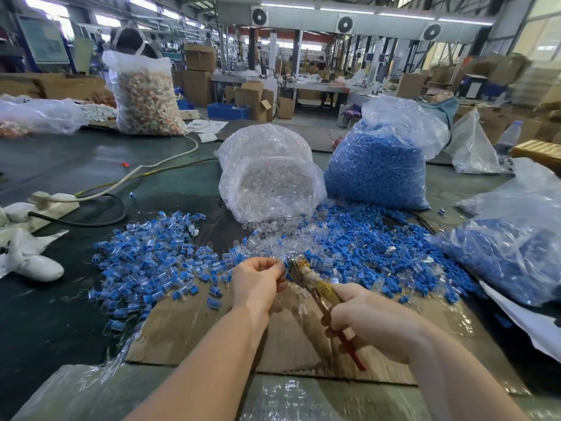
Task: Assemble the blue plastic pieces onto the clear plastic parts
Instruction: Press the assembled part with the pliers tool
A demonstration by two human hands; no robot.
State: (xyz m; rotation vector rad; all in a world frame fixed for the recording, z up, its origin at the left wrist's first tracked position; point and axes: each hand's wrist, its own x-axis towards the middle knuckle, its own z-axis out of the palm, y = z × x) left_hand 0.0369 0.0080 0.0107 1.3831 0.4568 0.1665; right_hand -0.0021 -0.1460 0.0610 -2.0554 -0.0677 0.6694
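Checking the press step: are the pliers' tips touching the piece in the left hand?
Touching. The head view shows the pliers, gripped by the right hand, with their tips meeting the small piece pinched by the left hand, with no gap visible.

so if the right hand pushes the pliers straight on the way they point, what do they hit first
Probably the small piece pinched in the left hand: the right hand aims the pliers up-left at it, tips right beside it; depth unclear.

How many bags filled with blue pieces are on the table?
2: one upright bag behind the loose pile, right of the clear-parts bag; another at the right edge. Others may be hidden.
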